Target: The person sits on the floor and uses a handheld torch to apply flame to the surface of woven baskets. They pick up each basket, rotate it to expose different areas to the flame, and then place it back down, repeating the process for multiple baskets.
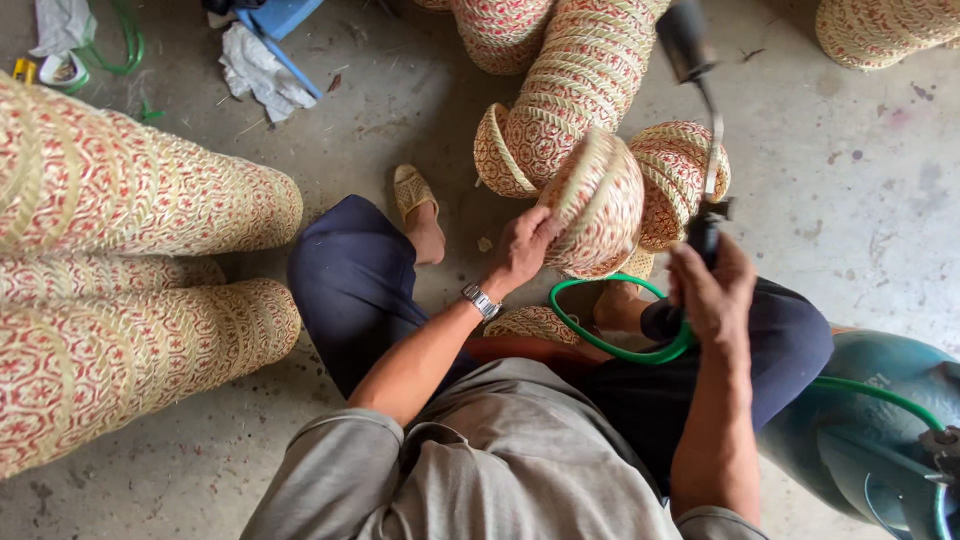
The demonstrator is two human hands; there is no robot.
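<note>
**Basket held beside a gas torch**

Grey shirt sat lowest. At 12 o'clock the left hand (522,250) closed its grip on a woven basket (598,205); the right hand (712,290), at 2 o'clock, clasped a torch (703,120) touching it.

Bare grey concrete floor (860,190), stained and scuffed, under even daylight. Long stacks of woven baskets (130,280) lie at the left, more stacks (880,30) at the top. Crumpled rags (262,72) and a blue frame (285,25) lie nearby.
</note>
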